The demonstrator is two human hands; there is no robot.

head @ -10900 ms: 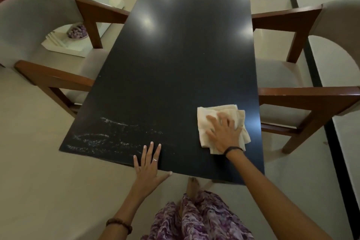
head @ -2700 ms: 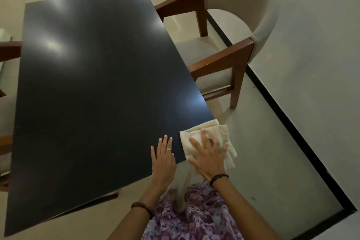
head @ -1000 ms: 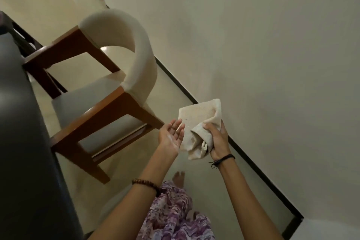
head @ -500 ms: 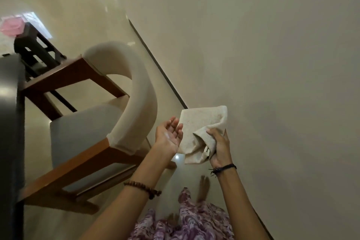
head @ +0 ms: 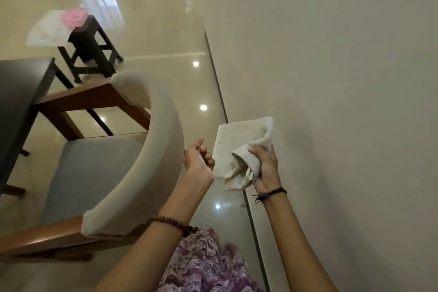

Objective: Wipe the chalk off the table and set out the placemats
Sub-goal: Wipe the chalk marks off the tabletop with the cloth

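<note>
My right hand (head: 265,168) grips a crumpled cream cloth (head: 239,149), held up in front of the wall beside the table. My left hand (head: 198,158) is cupped palm-up just left of the cloth, fingers curled and apart, holding nothing. The black table (head: 16,87) shows only as a corner at the far left. Beyond it stands a small dark stool (head: 88,47) with pink placemats (head: 74,16) on top.
A beige padded chair with wooden arms (head: 132,149) stands close on my left, between me and the table. A plain wall (head: 343,78) fills the right side. A pale sheet (head: 46,29) lies on the glossy floor behind the stool.
I have turned from the table towards the wall with the cloth lifted off the tabletop. Over the last second the view has risen, so the stool and placemats show.
</note>
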